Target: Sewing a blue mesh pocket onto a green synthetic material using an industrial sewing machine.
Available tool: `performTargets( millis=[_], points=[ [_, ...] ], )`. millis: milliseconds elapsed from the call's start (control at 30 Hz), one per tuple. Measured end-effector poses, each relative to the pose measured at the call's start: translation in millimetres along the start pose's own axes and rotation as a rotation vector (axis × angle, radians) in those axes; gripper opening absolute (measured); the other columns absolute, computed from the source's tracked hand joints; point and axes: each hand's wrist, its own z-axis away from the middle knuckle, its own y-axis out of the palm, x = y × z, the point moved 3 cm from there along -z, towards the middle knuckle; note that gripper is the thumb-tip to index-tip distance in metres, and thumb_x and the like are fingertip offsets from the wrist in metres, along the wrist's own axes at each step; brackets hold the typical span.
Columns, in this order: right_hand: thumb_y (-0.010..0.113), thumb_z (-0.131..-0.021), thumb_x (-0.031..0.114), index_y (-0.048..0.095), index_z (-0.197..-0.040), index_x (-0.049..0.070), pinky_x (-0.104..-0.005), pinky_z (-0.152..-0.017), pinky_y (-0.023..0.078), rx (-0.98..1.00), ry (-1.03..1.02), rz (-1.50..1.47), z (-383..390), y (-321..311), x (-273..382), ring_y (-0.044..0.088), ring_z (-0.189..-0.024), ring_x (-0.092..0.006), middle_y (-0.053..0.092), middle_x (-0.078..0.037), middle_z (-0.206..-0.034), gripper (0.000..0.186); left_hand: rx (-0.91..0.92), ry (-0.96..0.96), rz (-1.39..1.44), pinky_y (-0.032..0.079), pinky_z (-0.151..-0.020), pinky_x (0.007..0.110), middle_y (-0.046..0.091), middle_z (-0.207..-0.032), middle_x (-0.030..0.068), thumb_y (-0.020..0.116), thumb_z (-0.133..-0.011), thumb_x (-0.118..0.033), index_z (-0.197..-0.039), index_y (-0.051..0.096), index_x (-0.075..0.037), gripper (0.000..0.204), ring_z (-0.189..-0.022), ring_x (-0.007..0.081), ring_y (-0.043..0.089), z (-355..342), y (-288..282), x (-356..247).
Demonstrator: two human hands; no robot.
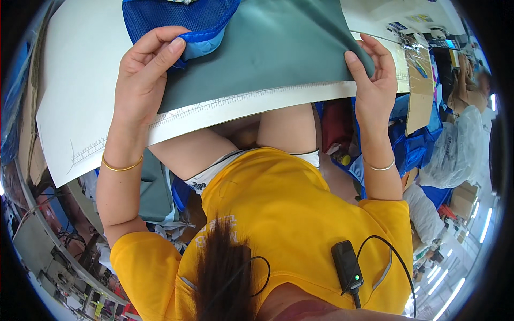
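A large piece of dark green fabric (267, 48) lies across the white table in front of me. My right hand (373, 67) pinches its right edge, thumb on top and fingers curled behind. At the upper left, my left hand (150, 67) is closed on the edge of a blue mesh piece (179, 21) with bright blue binding. That mesh piece has a lighter blue underside and overlaps the green fabric's left part.
The white tabletop (80, 96) carries a printed ruler scale (214, 107) along its near edge. A cardboard piece (420, 91) stands at the right end. Beyond it are blue bags (412, 142) and clear plastic wrap (455, 144). A person (468, 88) is at the far right.
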Motion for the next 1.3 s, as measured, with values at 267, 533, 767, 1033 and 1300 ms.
performTargets(
  millis=[267,533,767,1033,1300],
  points=[
    [0.071,-0.094,-0.002,0.052,-0.133,-0.005,-0.0268,-0.101,0.050,-0.038,-0.067,-0.032,3,2,-1,0.060,-0.116,-0.0151,0.062,-0.013,-0.126,0.044,0.009,0.009,0.024,0.045,-0.097,0.021,0.071,-0.108,0.0000,0.068,-0.100,-0.011,-0.123,0.071,-0.003,0.025,-0.101,0.0068,0.061,0,0,0],
    [0.085,-0.080,0.015,0.070,-0.118,0.006,-0.0365,-0.086,0.053,-0.138,-0.764,0.977,12,17,19,0.064,-0.103,-0.0308,0.066,-0.015,-0.117,0.042,0.007,0.010,0.018,0.045,-0.097,0.022,0.072,-0.109,0.0014,0.066,-0.101,-0.011,-0.124,0.071,-0.003,0.024,-0.103,0.0081,0.062,1,-2,0],
    [0.065,-0.100,0.018,0.047,-0.148,0.008,-0.0278,-0.067,0.056,0.670,0.635,-0.431,92,50,26,0.071,-0.073,-0.0209,0.069,-0.017,-0.120,0.052,0.008,0.004,0.022,0.044,-0.097,0.022,0.071,-0.111,0.0024,0.066,-0.102,-0.011,-0.123,0.071,-0.003,0.024,-0.104,0.0091,0.061,-1,-1,0],
    [0.041,-0.110,0.041,0.013,-0.165,0.010,-0.0399,-0.098,0.056,0.403,1.038,-1.360,84,77,36,0.070,-0.114,-0.0324,0.020,-0.025,-0.168,0.068,-0.036,-0.015,0.013,0.043,-0.097,0.022,0.071,-0.110,0.0026,0.066,-0.101,-0.011,-0.123,0.071,-0.002,0.024,-0.104,0.0087,0.060,2,-3,-2],
    [0.073,-0.087,0.012,0.068,-0.128,0.006,-0.0407,-0.093,0.051,0.370,-0.513,0.570,72,61,30,0.062,-0.112,-0.0321,0.064,-0.015,-0.128,0.041,-0.064,0.005,-0.369,0.049,-0.088,0.021,0.073,-0.108,0.0025,0.066,-0.100,-0.006,-0.116,0.072,0.000,0.019,-0.096,0.0084,0.063,7,14,-12]
  ],
)
